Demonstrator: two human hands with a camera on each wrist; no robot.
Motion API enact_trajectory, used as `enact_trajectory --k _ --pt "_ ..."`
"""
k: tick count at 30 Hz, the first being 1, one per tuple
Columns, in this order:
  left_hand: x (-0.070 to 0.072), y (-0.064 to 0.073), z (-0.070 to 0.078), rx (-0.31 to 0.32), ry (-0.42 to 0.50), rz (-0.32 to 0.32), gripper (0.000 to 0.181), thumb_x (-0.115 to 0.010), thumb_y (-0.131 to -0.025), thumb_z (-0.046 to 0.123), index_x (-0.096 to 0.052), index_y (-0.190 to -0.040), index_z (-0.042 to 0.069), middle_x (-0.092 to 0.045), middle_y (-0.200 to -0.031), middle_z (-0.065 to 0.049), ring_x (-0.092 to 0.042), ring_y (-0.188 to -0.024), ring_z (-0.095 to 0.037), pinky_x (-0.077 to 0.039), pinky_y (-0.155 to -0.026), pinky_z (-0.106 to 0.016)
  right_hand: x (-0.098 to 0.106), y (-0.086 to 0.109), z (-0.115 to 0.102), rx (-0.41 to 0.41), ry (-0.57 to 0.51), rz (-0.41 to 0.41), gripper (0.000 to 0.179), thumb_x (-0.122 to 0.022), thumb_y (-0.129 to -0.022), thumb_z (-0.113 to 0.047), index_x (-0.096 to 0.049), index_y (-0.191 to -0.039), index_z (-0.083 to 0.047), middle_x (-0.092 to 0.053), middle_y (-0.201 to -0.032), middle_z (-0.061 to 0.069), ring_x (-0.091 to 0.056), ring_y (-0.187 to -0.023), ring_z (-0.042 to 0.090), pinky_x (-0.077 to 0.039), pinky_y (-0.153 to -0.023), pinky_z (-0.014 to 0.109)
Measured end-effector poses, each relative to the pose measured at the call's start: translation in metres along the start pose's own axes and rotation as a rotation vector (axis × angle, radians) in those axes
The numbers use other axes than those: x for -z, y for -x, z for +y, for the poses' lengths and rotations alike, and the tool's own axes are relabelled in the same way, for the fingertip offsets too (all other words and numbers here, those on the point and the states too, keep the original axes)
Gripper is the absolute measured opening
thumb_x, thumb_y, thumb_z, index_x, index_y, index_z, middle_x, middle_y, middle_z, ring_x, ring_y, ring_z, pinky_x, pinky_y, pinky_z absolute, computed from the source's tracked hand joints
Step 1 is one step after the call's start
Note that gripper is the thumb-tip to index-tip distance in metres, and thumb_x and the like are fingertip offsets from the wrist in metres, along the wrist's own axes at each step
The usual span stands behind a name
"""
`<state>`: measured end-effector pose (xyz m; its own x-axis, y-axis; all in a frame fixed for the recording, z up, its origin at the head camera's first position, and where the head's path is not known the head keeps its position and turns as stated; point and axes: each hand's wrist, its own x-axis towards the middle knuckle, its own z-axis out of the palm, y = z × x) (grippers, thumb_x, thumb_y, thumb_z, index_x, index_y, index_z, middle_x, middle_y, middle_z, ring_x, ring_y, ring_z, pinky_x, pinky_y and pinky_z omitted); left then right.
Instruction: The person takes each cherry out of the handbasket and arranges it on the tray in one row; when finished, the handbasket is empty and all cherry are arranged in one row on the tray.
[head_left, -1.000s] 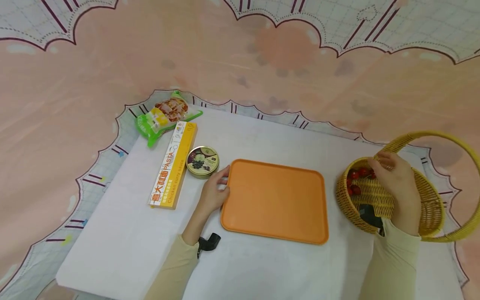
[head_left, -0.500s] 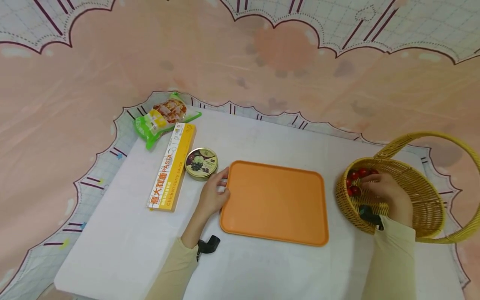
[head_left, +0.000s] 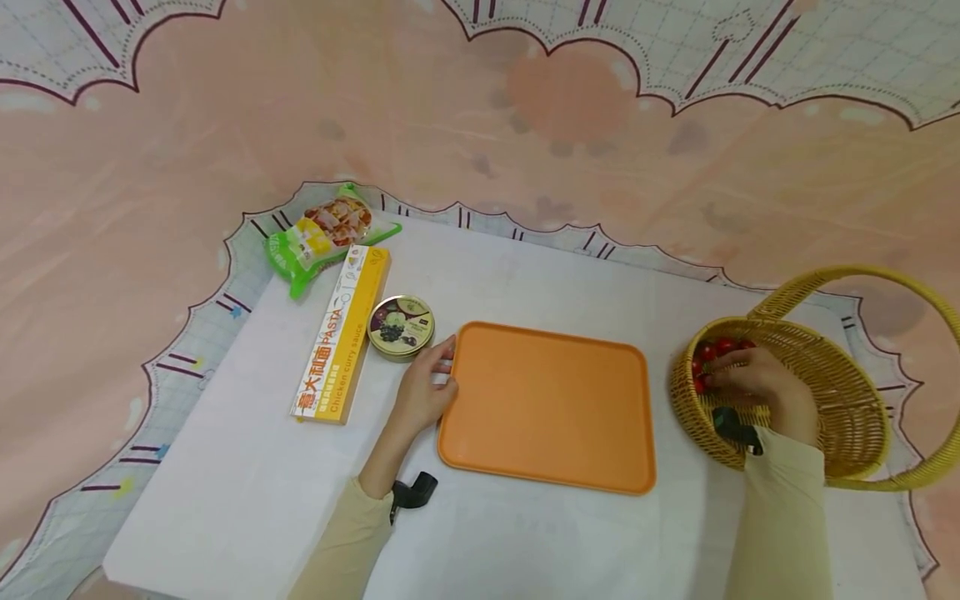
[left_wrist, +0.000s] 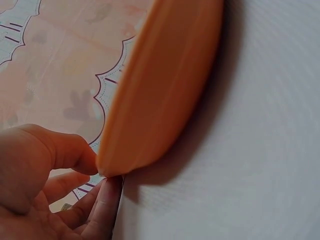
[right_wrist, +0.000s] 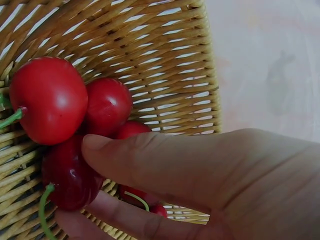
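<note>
R hand [head_left: 768, 387] is down in the wicker basket [head_left: 851, 400], right side of frame in head view. Thumb + fingers pinch a dark red cherry [right_wrist: 72, 175], lower left in R wrist view, w/ its green stem [right_wrist: 42, 212] curving toward btm edge. Other cherries [right_wrist: 50, 100] crowd it: a big bright red one upper left, one just right of that, more partly hidden behind the thumb. In head view they're bunched at the basket's left end. Basket handle [head_left: 862, 273] arcs out to the far right edge.

L hand [head_left: 425, 392], a bit left of ctr in head view, pinches the left rim of the orange tray [head_left: 547, 408]; L wrist view has thumb bent against the rim, fingertips at its lower end. Tray is mid-frame on the white table [head_left: 247, 500].

Round tin [head_left: 401, 327] is just beyond L fingertips, right of the yellow/white pasta box [head_left: 341, 333]. Green bag [head_left: 330, 233], upper left, is by the box's top end; can't tell if touching. Sleeves [head_left: 341, 537] are beige, w/ a small blk device [head_left: 414, 490] per wrist. Pink patterned cloth [head_left: 412, 108] fills top of frame.
</note>
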<state>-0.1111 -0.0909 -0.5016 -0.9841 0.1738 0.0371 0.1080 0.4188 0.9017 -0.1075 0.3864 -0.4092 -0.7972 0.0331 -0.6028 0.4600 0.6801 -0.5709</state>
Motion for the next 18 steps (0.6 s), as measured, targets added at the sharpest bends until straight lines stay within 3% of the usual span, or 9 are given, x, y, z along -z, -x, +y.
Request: enact_trajectory --k 3,7,13,15,18 --pt "-0.001 0.0 0.0 -0.002 0.006 -0.001 0.065 -0.061 -0.078 -0.008 -0.051 -0.141 0.001 -0.059 -0.116 -0.019 -0.064 -0.097 -0.031 -0.058 -0.075 -0.039 0.001 0.001 -0.001 -0.013 -0.066 -0.021 0.047 -0.065 -0.092 -0.009 -0.051 -0.123 0.024 -0.056 -0.114 0.033 -0.067 -0.084 0.017 -0.058 -0.075 0.035" --pt "-0.001 0.0 0.0 -0.008 0.005 -0.004 0.064 -0.061 -0.078 -0.008 -0.052 -0.14 0.001 -0.059 -0.116 -0.019 -0.064 -0.097 -0.031 -0.058 -0.076 -0.039 0.003 0.011 -0.002 0.011 -0.076 -0.012 0.047 -0.065 -0.093 -0.013 -0.054 -0.122 0.022 -0.066 -0.105 0.013 -0.065 -0.082 0.009 -0.057 -0.076 0.033" --pt "-0.002 0.0 0.0 -0.025 -0.015 -0.006 0.062 -0.061 -0.078 -0.008 -0.053 -0.139 0.0 -0.06 -0.114 -0.019 -0.064 -0.096 -0.031 -0.057 -0.079 -0.039 0.003 0.035 -0.01 0.079 -0.087 0.107 0.043 -0.064 -0.093 -0.017 -0.059 -0.117 0.019 -0.064 -0.089 -0.015 -0.064 -0.077 0.003 -0.055 -0.07 0.025" --pt "-0.002 0.0 0.0 -0.03 -0.026 -0.009 0.062 -0.061 -0.078 -0.008 -0.053 -0.139 0.0 -0.06 -0.114 -0.019 -0.064 -0.096 -0.03 -0.056 -0.079 -0.04 0.003 0.042 -0.013 0.093 -0.125 0.167 0.032 -0.065 -0.094 -0.018 -0.068 -0.111 0.009 -0.06 -0.087 -0.022 -0.064 -0.075 0.003 -0.054 -0.068 0.023" --pt "0.0 -0.001 0.0 -0.029 -0.041 -0.011 0.062 -0.061 -0.078 -0.007 -0.053 -0.14 0.0 -0.06 -0.114 -0.019 -0.064 -0.096 -0.03 -0.057 -0.078 -0.04 -0.001 0.048 -0.017 0.105 -0.25 0.227 0.009 -0.066 -0.094 -0.019 -0.075 -0.096 -0.018 -0.06 -0.085 -0.026 -0.064 -0.074 0.003 -0.054 -0.067 0.019"
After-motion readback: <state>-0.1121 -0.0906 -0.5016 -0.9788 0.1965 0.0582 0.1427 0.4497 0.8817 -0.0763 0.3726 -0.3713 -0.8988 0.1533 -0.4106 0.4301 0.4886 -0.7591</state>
